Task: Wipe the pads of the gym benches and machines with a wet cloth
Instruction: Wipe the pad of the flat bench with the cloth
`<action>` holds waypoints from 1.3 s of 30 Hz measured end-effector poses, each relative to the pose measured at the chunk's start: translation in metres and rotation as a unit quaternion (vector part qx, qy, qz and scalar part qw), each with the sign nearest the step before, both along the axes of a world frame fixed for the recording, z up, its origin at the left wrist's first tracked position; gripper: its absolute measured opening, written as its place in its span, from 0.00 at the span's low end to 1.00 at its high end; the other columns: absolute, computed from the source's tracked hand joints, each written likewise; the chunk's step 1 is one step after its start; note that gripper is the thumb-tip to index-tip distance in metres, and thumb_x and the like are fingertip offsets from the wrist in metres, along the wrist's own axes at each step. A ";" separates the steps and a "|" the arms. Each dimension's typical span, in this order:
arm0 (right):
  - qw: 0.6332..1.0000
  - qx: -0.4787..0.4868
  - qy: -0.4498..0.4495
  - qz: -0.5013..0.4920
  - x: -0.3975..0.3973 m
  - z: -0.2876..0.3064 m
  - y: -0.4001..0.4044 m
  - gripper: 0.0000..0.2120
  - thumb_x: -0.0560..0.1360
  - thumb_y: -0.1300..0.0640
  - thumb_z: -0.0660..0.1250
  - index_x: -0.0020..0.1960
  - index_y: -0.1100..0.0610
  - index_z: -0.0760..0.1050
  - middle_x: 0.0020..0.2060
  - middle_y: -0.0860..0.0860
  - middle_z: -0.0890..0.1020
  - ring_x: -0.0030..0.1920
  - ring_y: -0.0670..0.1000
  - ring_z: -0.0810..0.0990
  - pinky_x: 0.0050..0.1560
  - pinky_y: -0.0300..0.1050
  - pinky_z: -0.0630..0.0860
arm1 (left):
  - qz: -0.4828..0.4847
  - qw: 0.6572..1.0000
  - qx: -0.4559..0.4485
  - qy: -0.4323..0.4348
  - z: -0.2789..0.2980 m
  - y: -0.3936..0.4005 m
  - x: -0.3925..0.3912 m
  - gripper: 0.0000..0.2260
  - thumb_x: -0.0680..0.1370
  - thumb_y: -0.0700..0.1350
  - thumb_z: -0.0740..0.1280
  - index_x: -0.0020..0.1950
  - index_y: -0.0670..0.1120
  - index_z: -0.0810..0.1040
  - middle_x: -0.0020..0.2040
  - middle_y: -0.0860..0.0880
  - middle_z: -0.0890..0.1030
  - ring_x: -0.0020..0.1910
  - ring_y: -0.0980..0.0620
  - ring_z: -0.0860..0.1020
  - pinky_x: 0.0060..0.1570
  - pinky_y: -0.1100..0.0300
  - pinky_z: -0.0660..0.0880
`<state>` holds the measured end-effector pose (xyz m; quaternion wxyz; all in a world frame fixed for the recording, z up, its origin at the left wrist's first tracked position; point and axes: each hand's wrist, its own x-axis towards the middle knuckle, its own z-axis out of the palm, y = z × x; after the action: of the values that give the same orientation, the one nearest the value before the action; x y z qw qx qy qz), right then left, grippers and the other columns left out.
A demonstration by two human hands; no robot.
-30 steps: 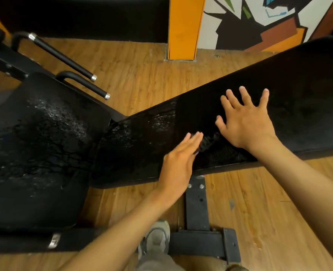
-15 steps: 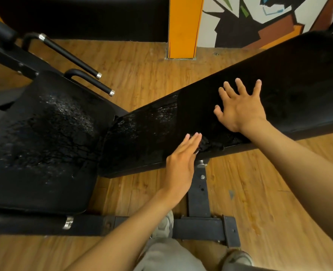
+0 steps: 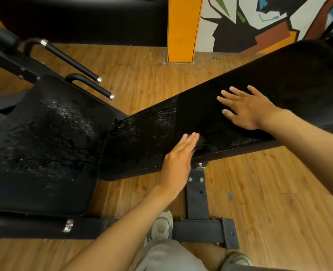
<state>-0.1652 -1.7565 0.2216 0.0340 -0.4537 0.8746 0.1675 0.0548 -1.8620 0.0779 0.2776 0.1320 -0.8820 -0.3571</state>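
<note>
Both hands lie on the long black back pad [image 3: 210, 122] of a gym bench. Left hand [image 3: 178, 163], fingers straight and together, presses a dark wet cloth [image 3: 201, 143] at the pad's near edge. Right hand [image 3: 245, 108] rests flat, fingers spread, holding nothing. Beside it, the seat pad [image 3: 44, 145] glistens. Wood floor [image 3: 269, 192], orange pillar [image 3: 182, 28] and painted wall [image 3: 249, 20] surround the 2 pads.

We list a wood-plank floor [image 3: 138, 75]; an orange pillar [image 3: 182, 30] standing on it at the far wall; a painted mural [image 3: 259, 22] of angular coloured shapes just right of the pillar; a black wall panel [image 3: 83, 18] to its left; two grey shoes [image 3: 161, 225] on the floor; grey trousers [image 3: 167, 257] at the lower edge.
</note>
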 end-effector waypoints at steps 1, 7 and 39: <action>1.000 -0.009 0.007 0.012 0.002 -0.001 0.007 0.28 0.85 0.42 0.42 0.83 0.47 0.46 0.83 0.46 0.47 0.82 0.49 0.42 0.80 0.56 0.40 | 0.031 0.999 0.022 -0.004 -0.005 -0.004 0.005 0.26 0.81 0.33 0.66 0.78 0.47 0.69 0.76 0.54 0.70 0.78 0.56 0.64 0.72 0.55 0.72; 1.000 -0.024 -0.012 -0.006 0.003 0.013 0.040 0.27 0.85 0.42 0.43 0.83 0.43 0.47 0.82 0.44 0.47 0.81 0.46 0.41 0.80 0.55 0.38 | 0.045 0.999 0.023 -0.010 0.012 0.025 -0.017 0.24 0.82 0.33 0.65 0.78 0.47 0.69 0.77 0.51 0.71 0.78 0.53 0.64 0.74 0.52 0.70; 0.989 -0.093 0.117 -0.021 0.009 0.012 0.057 0.27 0.85 0.48 0.49 0.81 0.56 0.58 0.81 0.55 0.60 0.81 0.53 0.55 0.80 0.58 0.51 | -0.050 0.997 -0.056 0.028 0.047 0.048 -0.073 0.25 0.83 0.36 0.64 0.80 0.48 0.66 0.78 0.49 0.70 0.79 0.52 0.63 0.74 0.51 0.69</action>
<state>-0.1561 -1.6990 0.2331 -0.1074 -0.4140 0.8935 0.1368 -0.0185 -1.8140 0.1253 0.2915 0.0619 -0.8980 -0.3237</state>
